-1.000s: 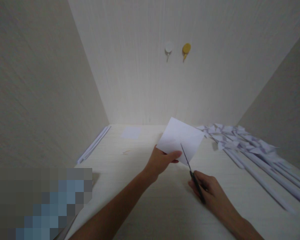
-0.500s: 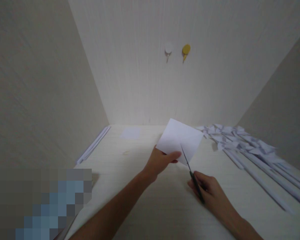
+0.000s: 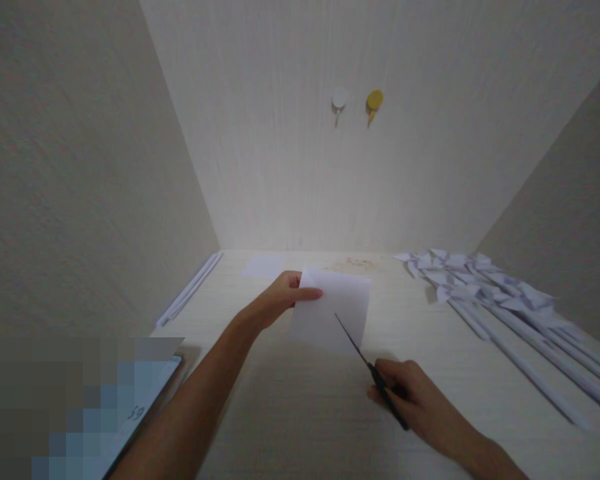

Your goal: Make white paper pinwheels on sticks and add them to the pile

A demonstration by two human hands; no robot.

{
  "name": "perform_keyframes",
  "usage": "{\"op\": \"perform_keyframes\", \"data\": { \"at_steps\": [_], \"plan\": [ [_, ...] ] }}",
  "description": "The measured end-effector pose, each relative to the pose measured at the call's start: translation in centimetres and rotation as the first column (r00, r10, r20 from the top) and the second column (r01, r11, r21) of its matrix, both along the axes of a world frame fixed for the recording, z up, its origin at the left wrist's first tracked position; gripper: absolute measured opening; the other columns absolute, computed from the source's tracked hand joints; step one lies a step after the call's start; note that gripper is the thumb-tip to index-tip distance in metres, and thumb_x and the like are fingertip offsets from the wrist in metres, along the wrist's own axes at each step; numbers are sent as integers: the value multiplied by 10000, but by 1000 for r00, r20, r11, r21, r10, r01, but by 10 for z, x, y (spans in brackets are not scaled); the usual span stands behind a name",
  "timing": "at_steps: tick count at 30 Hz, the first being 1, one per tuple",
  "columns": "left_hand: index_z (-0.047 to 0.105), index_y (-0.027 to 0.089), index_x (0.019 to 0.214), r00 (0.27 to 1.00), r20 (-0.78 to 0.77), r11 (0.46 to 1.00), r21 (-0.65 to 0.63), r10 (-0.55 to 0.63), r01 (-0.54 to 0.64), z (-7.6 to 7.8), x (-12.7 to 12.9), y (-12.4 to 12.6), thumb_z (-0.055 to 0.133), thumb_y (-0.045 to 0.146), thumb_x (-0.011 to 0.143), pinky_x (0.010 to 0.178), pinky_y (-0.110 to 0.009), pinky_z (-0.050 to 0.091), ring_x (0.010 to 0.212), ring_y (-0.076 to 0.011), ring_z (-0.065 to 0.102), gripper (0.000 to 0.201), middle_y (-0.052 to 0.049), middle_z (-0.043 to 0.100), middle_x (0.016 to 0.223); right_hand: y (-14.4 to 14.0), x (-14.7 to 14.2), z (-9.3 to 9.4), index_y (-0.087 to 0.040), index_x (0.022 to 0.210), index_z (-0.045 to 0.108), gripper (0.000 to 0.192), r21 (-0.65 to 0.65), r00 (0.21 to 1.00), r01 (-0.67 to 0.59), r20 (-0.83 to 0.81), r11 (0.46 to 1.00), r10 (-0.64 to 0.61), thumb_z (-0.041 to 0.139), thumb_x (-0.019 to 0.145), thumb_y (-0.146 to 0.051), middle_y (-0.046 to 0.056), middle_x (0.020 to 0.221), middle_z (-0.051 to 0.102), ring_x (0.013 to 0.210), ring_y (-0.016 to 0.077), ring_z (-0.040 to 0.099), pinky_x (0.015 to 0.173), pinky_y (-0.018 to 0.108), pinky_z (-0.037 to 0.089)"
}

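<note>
A square sheet of white paper (image 3: 343, 293) is pinched at its upper left part by my left hand (image 3: 295, 291), thumb on top. My right hand (image 3: 400, 390) is wrapped around the dark handles of a pair of scissors (image 3: 383, 387). Their thin blades point up and to the left, overlapping the lower part of the paper in view. I cannot tell whether the blades touch the sheet or are cutting it. The fingers beneath the paper are partly hidden.
Rolled paper sticks with folded paper ends (image 3: 485, 283) lie on the right. Thin paper rolls (image 3: 190, 290) rest along the left wall, near a flat sheet (image 3: 265, 265). A white hook (image 3: 339, 99) and a yellow hook (image 3: 375, 100) are on the back wall. A partly blurred-out device (image 3: 145, 400) is lower left.
My left hand has moved left and slightly up, turning the paper so its edges stand straighter. The scissors have shifted a little left and down with my right hand.
</note>
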State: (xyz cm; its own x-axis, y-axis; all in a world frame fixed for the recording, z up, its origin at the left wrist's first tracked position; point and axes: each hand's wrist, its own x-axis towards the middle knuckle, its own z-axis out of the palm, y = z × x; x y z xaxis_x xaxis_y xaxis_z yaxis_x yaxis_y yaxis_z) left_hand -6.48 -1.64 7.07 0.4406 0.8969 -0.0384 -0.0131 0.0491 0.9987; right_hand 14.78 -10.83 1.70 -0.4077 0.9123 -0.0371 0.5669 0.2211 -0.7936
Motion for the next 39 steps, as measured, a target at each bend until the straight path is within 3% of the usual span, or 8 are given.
{"op": "perform_keyframes", "data": {
  "at_steps": [4, 7, 11, 15, 21, 28, 32, 39],
  "plan": [
    [635, 109, 620, 990, -125, 997, 33, 72, -68, 2, -3, -1, 672, 241, 522, 413, -201, 382, 464, -125, 548, 168, -70, 625, 590, 0, 2, -1, -187, 518, 323, 282, -19, 1000, -17, 15, 1000, 18, 468, 726, -310, -61, 470, 310, 445, 74, 297, 412, 205, 209],
    [626, 102, 640, 979, -21, 978, 46, 204, -202, 2, -1, 3, 667, 244, 532, 425, -191, 379, 484, -113, 547, 184, -63, 618, 609, 2, 4, -4, -187, 521, 321, 295, -3, 1000, 18, 6, 1000, -18, 458, 735, -337, -61, 474, 301, 452, 75, 294, 415, 206, 210],
    [588, 85, 587, 874, 176, 880, 67, 453, -470, -2, 8, 8, 670, 274, 532, 377, -171, 317, 415, -68, 462, 214, -19, 547, 506, 5, 5, -9, -194, 550, 305, 306, 29, 991, 130, -50, 991, -128, 429, 754, -386, -63, 503, 272, 477, 81, 295, 430, 208, 232],
    [574, 87, 568, 803, 246, 818, 62, 543, -572, -9, 26, 4, 678, 280, 518, 355, -173, 293, 400, -54, 415, 225, 6, 517, 481, 8, 6, -15, -195, 611, 343, 266, 34, 983, 146, -113, 989, -142, 408, 766, -401, -60, 534, 295, 499, 88, 315, 451, 213, 260],
    [591, 82, 608, 787, 262, 807, 48, 559, -589, -16, 46, -9, 674, 308, 528, 393, -185, 350, 447, -69, 453, 254, -12, 547, 534, 9, 8, -17, -190, 611, 359, 218, 11, 972, 174, -165, 985, -170, 460, 746, -329, -59, 532, 309, 497, 85, 314, 449, 211, 264],
    [592, 84, 609, 739, 266, 757, 49, 618, -651, -17, 48, -12, 678, 323, 520, 422, -200, 395, 471, -89, 486, 270, -21, 567, 544, 8, 7, -14, -190, 633, 377, 218, 3, 970, 165, -181, 986, -162, 461, 744, -358, -54, 539, 327, 504, 91, 329, 446, 210, 273],
    [615, 74, 648, 784, 264, 813, 0, 562, -582, -18, 53, -15, 681, 316, 517, 477, -225, 442, 514, -110, 527, 283, -46, 605, 593, 7, 5, -12, -190, 614, 373, 256, -1, 976, 155, -155, 988, -153, 448, 748, -396, -53, 540, 331, 507, 95, 341, 456, 214, 286],
    [621, 73, 617, 856, 203, 876, -32, 476, -480, -16, 59, -22, 678, 277, 526, 507, -241, 483, 541, -126, 558, 231, -47, 615, 590, 7, 5, -5, -186, 581, 367, 318, 21, 941, 251, -241, 968, -239, 406, 758, -448, -46, 528, 335, 497, 92, 339, 447, 213, 279]
  ]
}}
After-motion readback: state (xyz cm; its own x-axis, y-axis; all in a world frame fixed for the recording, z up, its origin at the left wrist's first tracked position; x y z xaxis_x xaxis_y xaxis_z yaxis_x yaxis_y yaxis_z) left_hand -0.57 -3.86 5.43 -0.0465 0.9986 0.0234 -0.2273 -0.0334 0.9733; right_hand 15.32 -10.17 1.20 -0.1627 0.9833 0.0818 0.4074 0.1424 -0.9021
